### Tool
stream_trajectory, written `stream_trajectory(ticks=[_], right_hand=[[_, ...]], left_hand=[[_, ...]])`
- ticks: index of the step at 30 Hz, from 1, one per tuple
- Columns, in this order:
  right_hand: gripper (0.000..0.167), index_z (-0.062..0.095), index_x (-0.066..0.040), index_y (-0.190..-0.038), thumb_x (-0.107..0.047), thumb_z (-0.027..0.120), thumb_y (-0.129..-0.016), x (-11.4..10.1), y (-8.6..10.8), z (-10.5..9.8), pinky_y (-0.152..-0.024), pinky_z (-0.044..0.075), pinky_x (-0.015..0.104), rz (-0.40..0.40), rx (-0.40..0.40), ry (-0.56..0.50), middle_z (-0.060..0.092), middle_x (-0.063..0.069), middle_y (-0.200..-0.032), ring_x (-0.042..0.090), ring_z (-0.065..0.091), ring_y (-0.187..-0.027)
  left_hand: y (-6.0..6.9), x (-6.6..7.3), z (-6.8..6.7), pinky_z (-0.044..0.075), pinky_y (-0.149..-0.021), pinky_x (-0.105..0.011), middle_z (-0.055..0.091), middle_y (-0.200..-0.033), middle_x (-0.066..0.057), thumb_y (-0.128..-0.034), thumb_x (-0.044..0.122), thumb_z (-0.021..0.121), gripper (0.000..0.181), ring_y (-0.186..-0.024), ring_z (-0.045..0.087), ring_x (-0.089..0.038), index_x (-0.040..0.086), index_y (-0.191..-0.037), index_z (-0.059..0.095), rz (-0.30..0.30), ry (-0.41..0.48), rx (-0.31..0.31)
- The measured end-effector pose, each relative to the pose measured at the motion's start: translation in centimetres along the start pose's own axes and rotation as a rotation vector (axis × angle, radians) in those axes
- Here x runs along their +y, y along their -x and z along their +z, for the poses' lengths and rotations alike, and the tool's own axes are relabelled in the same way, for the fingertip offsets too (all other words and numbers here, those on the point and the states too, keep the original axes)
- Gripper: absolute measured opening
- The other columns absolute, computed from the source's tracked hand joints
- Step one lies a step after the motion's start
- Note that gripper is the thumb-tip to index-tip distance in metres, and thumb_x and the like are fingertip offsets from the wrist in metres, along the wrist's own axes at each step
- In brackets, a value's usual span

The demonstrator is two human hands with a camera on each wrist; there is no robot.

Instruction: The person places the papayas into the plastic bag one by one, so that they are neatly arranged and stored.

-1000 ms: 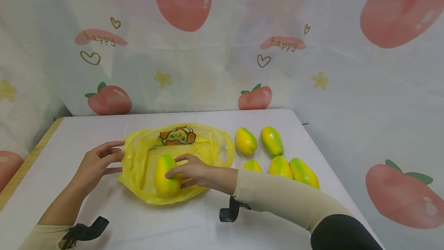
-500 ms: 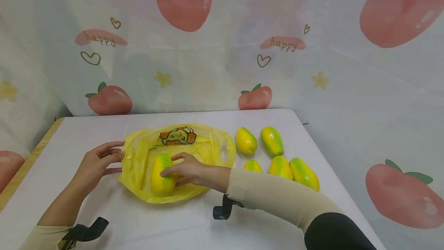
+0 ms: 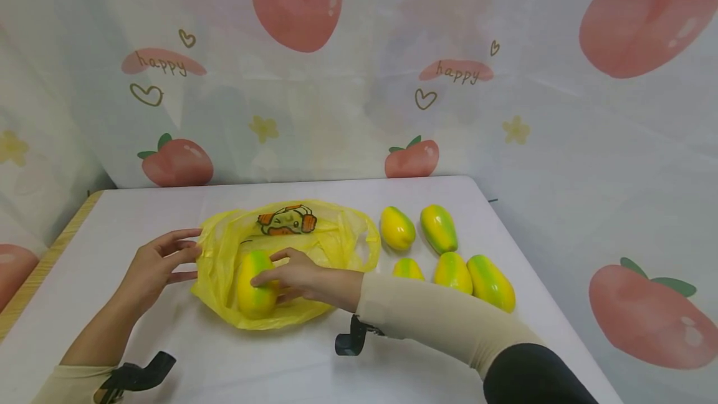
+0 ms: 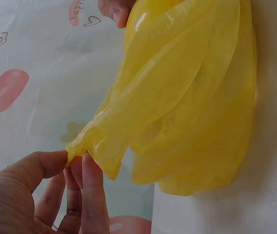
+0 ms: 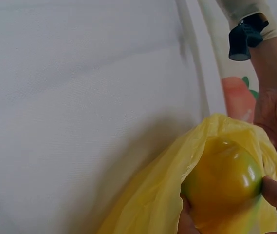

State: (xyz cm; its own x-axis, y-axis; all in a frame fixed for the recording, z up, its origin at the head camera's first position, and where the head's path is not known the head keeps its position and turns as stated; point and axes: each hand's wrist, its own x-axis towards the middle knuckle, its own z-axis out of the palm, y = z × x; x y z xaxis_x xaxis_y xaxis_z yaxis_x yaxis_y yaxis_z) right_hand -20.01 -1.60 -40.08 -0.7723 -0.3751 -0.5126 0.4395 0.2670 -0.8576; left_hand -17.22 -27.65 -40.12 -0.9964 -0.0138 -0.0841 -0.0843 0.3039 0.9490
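In the left-centre of the head view, a yellow bag [image 3: 221, 235] lies on the white table [image 3: 280, 373] with its mouth wide open. A cartoon face [image 3: 287, 220] with orange headphones is printed on the far inside wall. Within this mouth is a yellow-green fruit [image 3: 252, 298], which the right hand [image 3: 294, 274] grips from the right side; the right wrist view shows thumb and finger on its opposite sides, and the bag film around it. Whether the bag contains other things deeper inside, one cannot tell.

The long axis of the held fruit runs nearly from top to bottom of the head frame. Its green patch is at the upper end and on the right side, while the lower end is yellow.

The left hand [image 3: 162, 260] pinches the left edge of the bag between thumb and fingertips (the left wrist view shows this very clearly), and its other fingers are extended.

Right of the bag, five loose fruits [image 3: 439, 229] of similar colour rest on the table, two behind and three in front, these partly hidden by the right sleeve [image 3: 443, 310].

Compared with one second before, the held fruit and the right hand have moved a little to the left, whereas the left hand and the bag have stayed almost the same.
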Motion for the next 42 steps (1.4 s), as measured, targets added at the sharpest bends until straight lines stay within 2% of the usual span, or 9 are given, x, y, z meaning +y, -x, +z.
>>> stream_trajectory(ticks=[6,18,27,34,42], right_hand=[[0.059,0.049,-0.009,-0.129,-0.011,0.081,-0.08,0.0,-0.4,0.5,-0.083,0.059,0.049,0.001,-0.013,-0.023,0.054,0.012,-0.112,0.027,0.065,-0.093],[0.06,0.049,-0.008,-0.128,-0.008,0.082,-0.078,0.1,-0.8,0.9,-0.081,0.059,0.05,0.009,0.005,-0.027,0.054,0.013,-0.111,0.031,0.066,-0.098],[0.058,0.05,-0.008,-0.126,-0.011,0.082,-0.079,0.2,-0.9,1.1,-0.08,0.06,0.048,0.01,0.01,0.017,0.053,0.013,-0.116,0.031,0.063,-0.103],[0.057,0.049,-0.008,-0.127,-0.013,0.082,-0.08,0.1,-1.0,1.1,-0.081,0.059,0.05,0.03,0.004,0.009,0.053,0.015,-0.116,0.035,0.063,-0.106],[0.057,0.05,-0.008,-0.125,-0.017,0.083,-0.08,0.0,-1.1,1.1,-0.079,0.06,0.05,0.037,0.018,0.007,0.053,0.014,-0.114,0.034,0.063,-0.103]], left_hand=[[-0.1,-0.1,0.0,0.06,-0.076,-0.028,0.058,-0.101,0.012,-0.0972,0.033,0.062,0.054,-0.089,0.062,0.0,0.006,-0.142,0.048,0.002,-0.005,-0.001],[0.0,0.0,0.0,0.061,-0.075,-0.028,0.058,-0.1,0.012,-0.0972,0.032,0.063,0.051,-0.089,0.062,-0.001,0.007,-0.14,0.05,0.013,0.008,-0.006],[0.0,0.0,0.0,0.061,-0.075,-0.028,0.058,-0.1,0.011,-0.0976,0.032,0.062,0.051,-0.089,0.062,0.0,0.006,-0.14,0.049,0.012,0.005,-0.006],[-0.1,-0.1,0.0,0.061,-0.075,-0.028,0.058,-0.1,0.011,-0.0971,0.033,0.062,0.053,-0.089,0.062,0.0,0.006,-0.141,0.049,0.004,-0.002,-0.003],[-0.2,-0.2,-0.1,0.061,-0.075,-0.028,0.058,-0.1,0.012,-0.0973,0.033,0.062,0.053,-0.089,0.062,0.001,0.007,-0.142,0.049,0.006,-0.007,-0.004]])
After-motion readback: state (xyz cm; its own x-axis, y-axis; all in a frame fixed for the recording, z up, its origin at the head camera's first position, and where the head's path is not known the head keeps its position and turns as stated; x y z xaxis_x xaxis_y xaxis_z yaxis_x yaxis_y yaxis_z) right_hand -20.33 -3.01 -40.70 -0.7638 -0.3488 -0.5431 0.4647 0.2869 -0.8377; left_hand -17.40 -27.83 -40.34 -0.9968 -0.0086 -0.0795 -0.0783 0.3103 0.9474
